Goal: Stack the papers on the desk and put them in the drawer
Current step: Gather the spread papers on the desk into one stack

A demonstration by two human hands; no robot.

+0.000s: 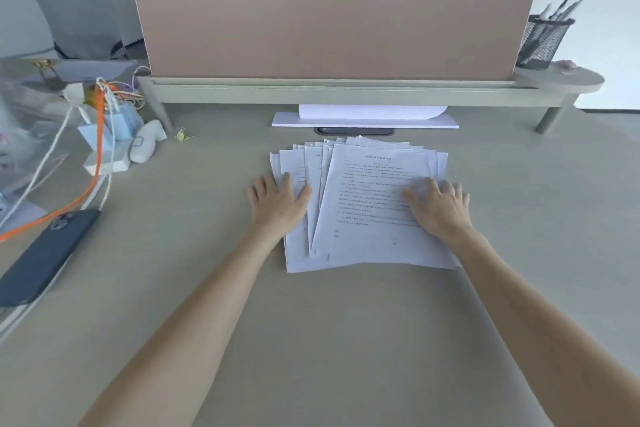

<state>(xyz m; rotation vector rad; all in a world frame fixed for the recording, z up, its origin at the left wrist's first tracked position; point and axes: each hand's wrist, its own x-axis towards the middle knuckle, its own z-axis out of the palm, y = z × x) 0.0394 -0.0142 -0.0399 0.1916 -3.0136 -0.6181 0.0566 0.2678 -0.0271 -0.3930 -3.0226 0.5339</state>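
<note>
The papers point(363, 204) lie fanned at the middle of the desk point(194, 288), long axes running roughly away from the person with top edges splayed leftward, while the left hand point(278, 201) and right hand point(438, 204) press flat, fingers spread, on opposite sides.

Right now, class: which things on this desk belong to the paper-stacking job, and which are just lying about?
Belongs to the job:
fanned papers
left hand
right hand
(both hands flat on the sheets)

Just lying about:
dark phone
orange cable
mesh pen holder
pink divider screen
</note>
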